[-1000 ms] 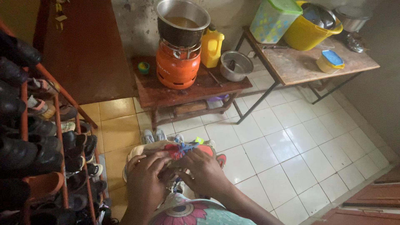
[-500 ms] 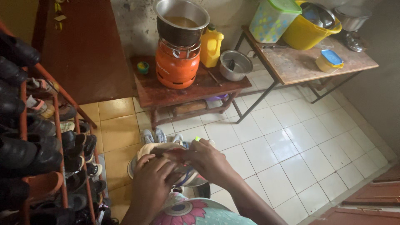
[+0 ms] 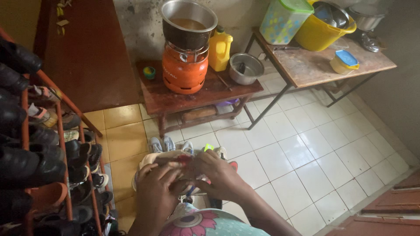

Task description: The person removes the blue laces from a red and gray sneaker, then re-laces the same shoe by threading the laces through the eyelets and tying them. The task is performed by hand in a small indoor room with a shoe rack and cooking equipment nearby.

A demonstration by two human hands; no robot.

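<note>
The shoe rack (image 3: pixel 48 144) fills the near left, its orange bars packed with dark footwear, and white floor tiles (image 3: pixel 302 166) spread to the right. Farther off, a low wooden counter (image 3: pixel 197 94) carries an orange gas cylinder (image 3: pixel 184 72) with a steel pot (image 3: pixel 189 24) on top, a yellow jug (image 3: pixel 219 50) and a steel bowl (image 3: pixel 246 68); a second counter (image 3: pixel 323 65) stands at far right with a yellow basin (image 3: pixel 326 32) and a lidded tub (image 3: pixel 285 19). Near the bottom centre, both hands meet over a sneaker (image 3: pixel 164 159) held just above the floor. Its long axis runs left to right across the body, the pale, beige end toward the left, with red and blue touches and a yellow-green bit toward the right. The left hand (image 3: pixel 155 190) covers the nearer left part, fingers curled onto the upper; the right hand (image 3: pixel 221 177) clasps the right part, fingertips pinching near the red patch. Both hands sit directly on the sneaker, so neither is clearly nearer. More small shoes (image 3: pixel 162 143) lie on the floor just beyond.
</note>
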